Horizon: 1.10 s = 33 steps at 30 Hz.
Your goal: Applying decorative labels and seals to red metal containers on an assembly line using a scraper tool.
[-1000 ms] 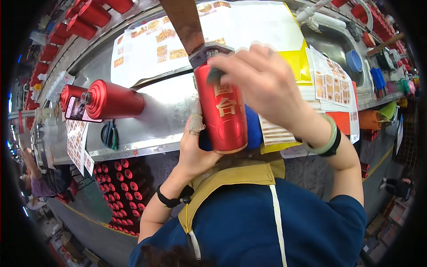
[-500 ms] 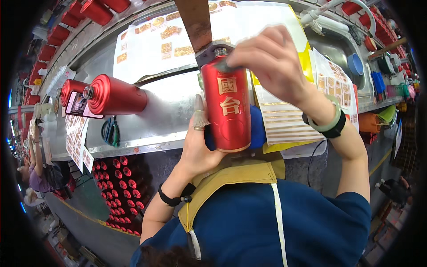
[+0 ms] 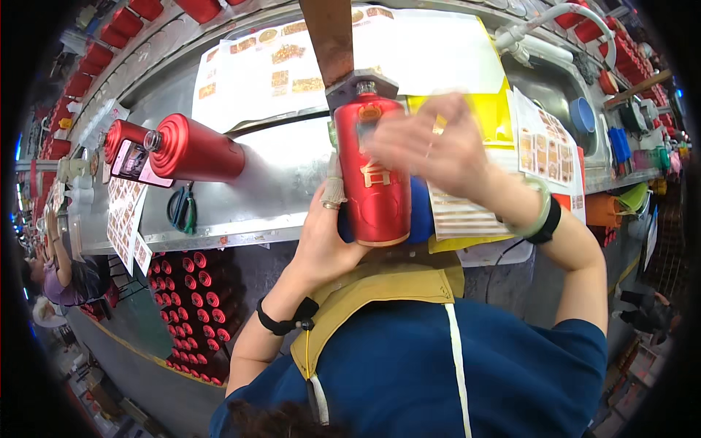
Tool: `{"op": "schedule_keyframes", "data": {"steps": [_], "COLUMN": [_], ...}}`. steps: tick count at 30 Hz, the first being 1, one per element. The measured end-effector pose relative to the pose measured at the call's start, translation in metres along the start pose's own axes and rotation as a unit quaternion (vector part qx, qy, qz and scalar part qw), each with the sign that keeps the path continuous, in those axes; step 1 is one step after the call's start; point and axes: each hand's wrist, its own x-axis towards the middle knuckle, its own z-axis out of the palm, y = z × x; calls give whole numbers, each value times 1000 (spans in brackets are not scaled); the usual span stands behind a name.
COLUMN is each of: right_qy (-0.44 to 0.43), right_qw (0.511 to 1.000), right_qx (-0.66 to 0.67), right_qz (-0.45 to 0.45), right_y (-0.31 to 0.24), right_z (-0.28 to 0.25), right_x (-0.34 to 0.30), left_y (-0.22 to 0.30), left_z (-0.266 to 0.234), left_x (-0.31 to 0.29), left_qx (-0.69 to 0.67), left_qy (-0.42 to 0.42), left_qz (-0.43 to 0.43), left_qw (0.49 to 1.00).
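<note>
Steel counter [image 3: 285, 175], frame centre: left hand [image 3: 328, 241] grips red bottle [image 3: 376, 182]; blurred right hand [image 3: 431, 146] at neck, grasp unclear. Loosened hold risks tipping.

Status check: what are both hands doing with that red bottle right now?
Left hand grips red bottle from the side. Right hand blurred, over its upper front. Bottle neck under metal fixture. Nothing in the way.

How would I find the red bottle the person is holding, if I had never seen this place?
Look at the long shiny metal counter. At its front edge, under a brown metal arm, the red bottle stands upright between the left hand and the right hand. The other red bottles on the counter lie on their sides, with no hand touching them.
</note>
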Motion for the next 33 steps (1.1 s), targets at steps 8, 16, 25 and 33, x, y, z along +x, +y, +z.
{"op": "schedule_keyframes", "data": {"steps": [8, 16, 25, 33], "right_qy": [-56, -15, -19, -13], "right_qw": [987, 993, 913, 860], "right_qx": [38, 102, 307, 214], "right_qz": [143, 57, 270, 464], "right_y": [5, -20, -34, 16], "right_z": [9, -7, -39, -42], "right_x": [35, -33, -15, -29], "left_y": [4, 3, 19, 35], "left_z": [-1, -1, -15, -18], "left_x": [-2, 0, 11, 32], "left_qx": [6, -2, -47, 224], "left_qy": [7, 7, 1, 0], "left_qz": [-5, -16, 27, 115], "left_qw": [1000, 1000, 999, 968]}}
